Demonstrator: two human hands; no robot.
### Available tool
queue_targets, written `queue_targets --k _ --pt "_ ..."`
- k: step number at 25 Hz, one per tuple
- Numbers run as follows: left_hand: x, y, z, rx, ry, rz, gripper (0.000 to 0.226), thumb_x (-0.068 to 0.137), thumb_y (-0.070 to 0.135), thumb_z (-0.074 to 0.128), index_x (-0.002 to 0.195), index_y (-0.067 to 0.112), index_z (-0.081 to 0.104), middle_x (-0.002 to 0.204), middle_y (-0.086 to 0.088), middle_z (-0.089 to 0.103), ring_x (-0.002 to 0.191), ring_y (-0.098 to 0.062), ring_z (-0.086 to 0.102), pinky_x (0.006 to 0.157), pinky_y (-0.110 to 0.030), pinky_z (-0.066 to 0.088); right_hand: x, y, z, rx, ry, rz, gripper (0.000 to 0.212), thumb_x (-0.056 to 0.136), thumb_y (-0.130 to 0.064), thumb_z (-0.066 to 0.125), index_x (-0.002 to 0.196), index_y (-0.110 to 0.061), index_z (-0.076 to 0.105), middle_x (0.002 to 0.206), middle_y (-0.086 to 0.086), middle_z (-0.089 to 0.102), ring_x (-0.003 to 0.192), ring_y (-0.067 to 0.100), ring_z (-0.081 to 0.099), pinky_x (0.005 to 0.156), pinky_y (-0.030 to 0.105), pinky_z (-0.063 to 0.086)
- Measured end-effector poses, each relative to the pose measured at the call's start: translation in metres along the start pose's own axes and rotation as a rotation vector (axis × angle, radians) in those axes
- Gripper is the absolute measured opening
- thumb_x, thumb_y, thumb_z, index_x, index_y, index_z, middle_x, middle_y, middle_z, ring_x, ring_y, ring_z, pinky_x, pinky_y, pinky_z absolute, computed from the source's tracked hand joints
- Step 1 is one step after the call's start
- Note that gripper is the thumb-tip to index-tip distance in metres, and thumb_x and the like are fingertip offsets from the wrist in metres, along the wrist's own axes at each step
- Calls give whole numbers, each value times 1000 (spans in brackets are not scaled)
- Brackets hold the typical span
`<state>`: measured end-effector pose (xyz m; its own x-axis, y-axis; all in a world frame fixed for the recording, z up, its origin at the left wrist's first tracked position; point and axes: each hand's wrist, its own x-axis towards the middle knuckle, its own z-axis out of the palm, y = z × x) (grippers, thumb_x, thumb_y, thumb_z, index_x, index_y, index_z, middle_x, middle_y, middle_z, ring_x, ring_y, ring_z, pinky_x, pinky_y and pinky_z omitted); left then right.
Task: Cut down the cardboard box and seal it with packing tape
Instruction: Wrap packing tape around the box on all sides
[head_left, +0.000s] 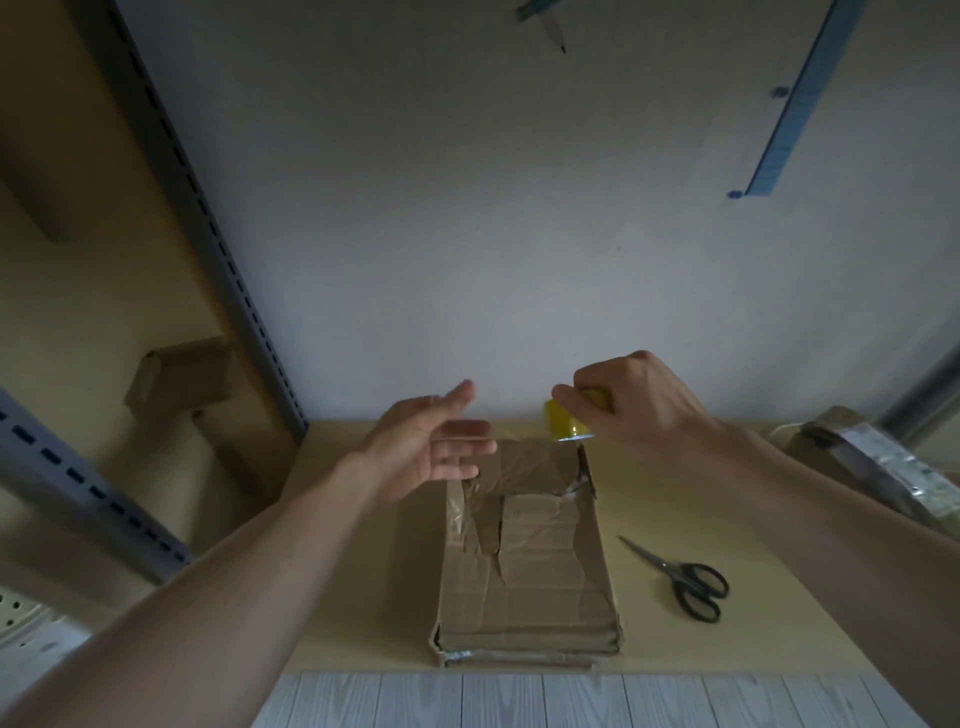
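Observation:
A flattened brown cardboard box (535, 566) lies on the tan table (363, 571), its folded flaps crossed by strips of clear tape. My right hand (639, 405) hovers over the box's far right corner and grips a yellowish roll of packing tape (563, 423). A short shiny length of tape hangs from the roll just above the box edge. My left hand (431, 441) is held open above the box's far left corner, fingers spread and pointing right, holding nothing.
Black-handled scissors (685, 579) lie on the table right of the box. A wrapped parcel (872, 467) sits at the far right. A grey slotted shelf upright (208, 218) and small cardboard boxes (182, 379) stand at the left. A white wall is behind.

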<state>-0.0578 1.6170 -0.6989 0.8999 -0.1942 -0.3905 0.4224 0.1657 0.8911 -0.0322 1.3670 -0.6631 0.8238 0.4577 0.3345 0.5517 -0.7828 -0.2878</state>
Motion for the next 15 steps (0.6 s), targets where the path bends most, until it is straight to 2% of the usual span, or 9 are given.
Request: queue_targets --k 2,4,7,10,12,14,15 --pt "-3 1 10 50 1 24 48 64 24 85 80 17 40 100 -16 75 93 -34 74 96 -54 55 -2 1 -2 8 56 -22 55 94 -37 57 49 -22 29 44 0 23 44 16 25 47 29 23" --pt "-1 -2 15 14 68 82 53 71 9 84 73 21 33 95 -20 74 87 -35 74 91 -49 58 -4 1 -3 7 81 -30 52 91 -40 54 49 -20 30 44 1 22 44 17 23 46 28 22" --pt "1 0 21 -95 126 112 45 87 -11 66 70 17 35 78 -18 68 88 -37 75 82 -44 59 -9 0 -4 14 93 -22 52 90 -41 53 48 -22 31 42 -1 23 41 15 25 46 24 20" --pt "1 2 30 -242 108 84 26 94 -6 52 76 10 44 73 -10 55 92 -36 75 83 -50 58 -13 -3 -5 39 115 -12 53 91 -42 54 47 -27 28 41 -2 24 40 13 28 46 23 21" --pt "-3 3 36 -315 68 85 15 91 9 67 93 6 52 78 -8 53 87 -31 72 82 -49 58 -15 -7 -3 30 129 -34 52 93 -41 54 49 -30 28 40 -5 25 38 11 30 45 25 23" --pt "-2 0 36 -232 127 124 51 74 10 84 110 6 49 89 -10 55 83 -27 68 80 -44 58 -17 -10 -1 24 148 -39 51 94 -42 52 51 -30 29 41 -6 26 37 10 30 43 27 26" --pt "-2 -1 36 -183 182 155 56 71 2 85 109 8 45 92 -10 53 84 -27 67 78 -42 59 -18 -11 -1 24 154 -37 50 95 -42 51 51 -31 29 41 -6 27 38 9 31 44 28 28"
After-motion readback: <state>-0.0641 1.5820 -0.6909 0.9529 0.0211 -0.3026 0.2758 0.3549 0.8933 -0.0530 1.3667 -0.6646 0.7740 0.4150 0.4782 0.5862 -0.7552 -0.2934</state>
